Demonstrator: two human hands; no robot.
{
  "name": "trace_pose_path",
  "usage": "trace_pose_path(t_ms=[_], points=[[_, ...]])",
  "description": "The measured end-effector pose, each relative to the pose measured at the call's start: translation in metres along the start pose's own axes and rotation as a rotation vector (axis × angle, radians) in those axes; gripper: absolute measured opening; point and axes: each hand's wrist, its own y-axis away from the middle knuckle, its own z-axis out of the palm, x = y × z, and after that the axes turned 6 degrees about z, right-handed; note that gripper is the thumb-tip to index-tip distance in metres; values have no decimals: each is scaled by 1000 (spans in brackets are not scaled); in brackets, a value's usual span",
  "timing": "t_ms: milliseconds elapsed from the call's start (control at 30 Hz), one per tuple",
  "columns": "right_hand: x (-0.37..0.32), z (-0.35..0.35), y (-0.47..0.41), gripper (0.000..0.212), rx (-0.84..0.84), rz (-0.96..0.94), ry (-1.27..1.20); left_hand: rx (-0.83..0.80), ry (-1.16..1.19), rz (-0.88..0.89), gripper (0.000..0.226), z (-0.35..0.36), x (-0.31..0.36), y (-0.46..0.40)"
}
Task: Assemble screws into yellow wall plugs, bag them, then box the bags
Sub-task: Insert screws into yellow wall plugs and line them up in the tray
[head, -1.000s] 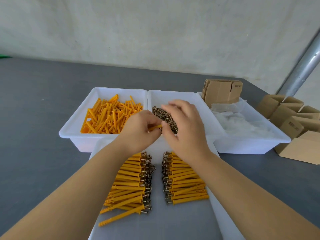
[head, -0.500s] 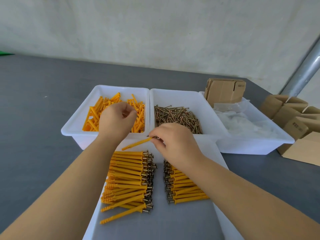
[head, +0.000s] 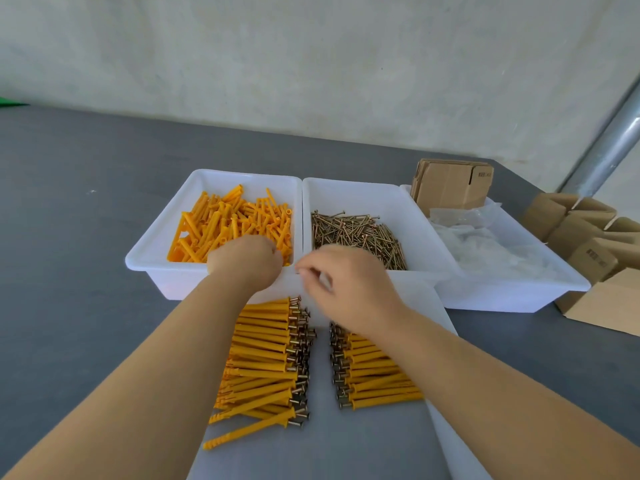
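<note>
Reaching into the plug bin, the left hand curled over loose plugs; its grasp was hidden. The right hand, blurred, seemed empty near the screws. Best pick one plug only.

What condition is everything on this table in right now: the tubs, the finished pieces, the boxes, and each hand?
Plug bin: partly full of loose yellow plugs.
Screw bin: holds a screw pile.
Bag bin: clear bags inside.
Assembled plugs: two rows, unbagged.
Flat cartons: folded, upright.
Left hand: reaching into plugs; grasp hidden.
Right hand: blurred, fingers curled.
</note>
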Motion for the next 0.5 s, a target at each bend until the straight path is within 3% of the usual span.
trace_pose_path(t_ms=[67,133,267,367,500], points=[[20,-8,-11,17,58,154,56,-113,-46,-29,41,0,3,-3],[46,-14,-22,19,-24,362,146,-188,-67,-48,49,0,3,-5],[80,-21,-43,38,-537,684,262,-254,-103,-58,62,0,2,-7],[79,-23,-58,45,-812,723,332,-163,-69,17,55,5,-1,-8],[74,-25,-64,43,-843,744,334,-26,-20,72,57,9,-3,-8]])
